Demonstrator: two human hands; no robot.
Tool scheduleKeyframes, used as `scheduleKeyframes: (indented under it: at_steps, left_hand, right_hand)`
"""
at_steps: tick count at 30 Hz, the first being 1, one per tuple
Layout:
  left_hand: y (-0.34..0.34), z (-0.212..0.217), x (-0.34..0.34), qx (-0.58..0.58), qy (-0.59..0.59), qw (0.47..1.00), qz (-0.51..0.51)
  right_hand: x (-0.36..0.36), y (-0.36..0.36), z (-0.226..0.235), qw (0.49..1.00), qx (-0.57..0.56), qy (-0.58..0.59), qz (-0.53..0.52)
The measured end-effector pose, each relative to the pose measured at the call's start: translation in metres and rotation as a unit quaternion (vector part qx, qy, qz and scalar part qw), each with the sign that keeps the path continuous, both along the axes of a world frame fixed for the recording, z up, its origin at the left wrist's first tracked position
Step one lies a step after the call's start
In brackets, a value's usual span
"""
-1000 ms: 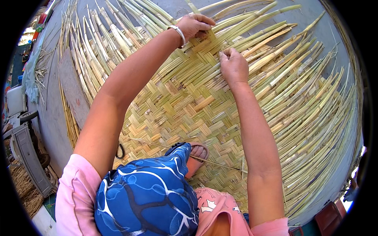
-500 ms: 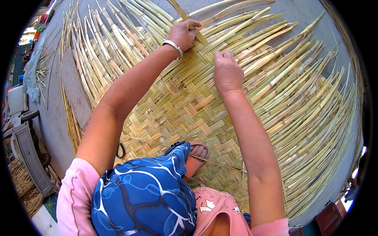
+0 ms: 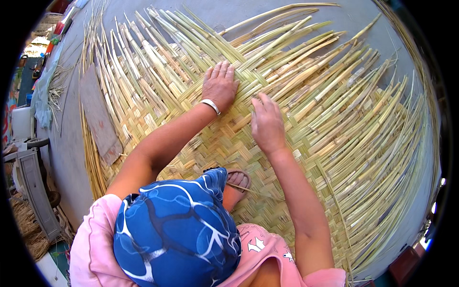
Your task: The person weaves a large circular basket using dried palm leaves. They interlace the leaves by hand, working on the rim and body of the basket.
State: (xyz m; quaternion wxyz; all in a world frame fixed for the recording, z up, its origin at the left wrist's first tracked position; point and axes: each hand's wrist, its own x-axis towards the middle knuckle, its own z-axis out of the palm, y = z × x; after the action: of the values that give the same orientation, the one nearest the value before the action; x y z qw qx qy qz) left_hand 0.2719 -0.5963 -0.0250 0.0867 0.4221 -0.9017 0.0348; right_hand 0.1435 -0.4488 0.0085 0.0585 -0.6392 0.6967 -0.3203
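Observation:
A large woven mat (image 3: 201, 143) of pale yellow-green split cane strips lies on the grey floor. Its woven part is near me, and loose strips (image 3: 334, 95) fan outward beyond it. My left hand (image 3: 220, 85), with a white bracelet at the wrist, lies palm down on the strips at the weave's far edge. Just to its right, my right hand (image 3: 267, 123) presses flat on the strips, fingers pointing away. Neither hand holds anything. A blue patterned head covering (image 3: 177, 229) and pink sleeves fill the lower part of the view.
A flat weathered board (image 3: 99, 117) lies on the mat's left side. A sandalled foot (image 3: 236, 184) rests on the weave close to me. At the far left stand grey metal parts (image 3: 33, 186), loose straw (image 3: 24, 229) and a pale cloth (image 3: 45, 91). Bare grey floor (image 3: 239, 14) lies beyond the strips.
Both hands have come down from the loose strip ends to the weave's edge. The left hand, curled around a strip before, now lies flat. The view has shifted too.

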Motion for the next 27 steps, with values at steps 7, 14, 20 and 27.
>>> scheduleKeyframes:
  at_steps: [7,14,20,27]
  left_hand:
    - [0.002,0.005,-0.006,-0.065,-0.066,0.992,-0.082]
    - [0.130,0.036,-0.112,0.163,0.118,0.915,-0.349]
    - [0.219,0.028,-0.187,0.255,-0.091,0.820,-0.504]
    - [0.226,0.034,-0.222,0.349,-0.234,0.784,-0.457]
  right_hand:
    - [-0.027,0.153,-0.020,0.622,-0.047,-0.681,-0.383]
    - [-0.079,0.243,-0.025,0.345,-0.213,-0.794,-0.453]
    - [-0.087,0.280,-0.028,0.315,-0.244,-0.778,-0.486]
    - [-0.096,0.308,-0.019,0.424,-0.219,-0.795,-0.375]
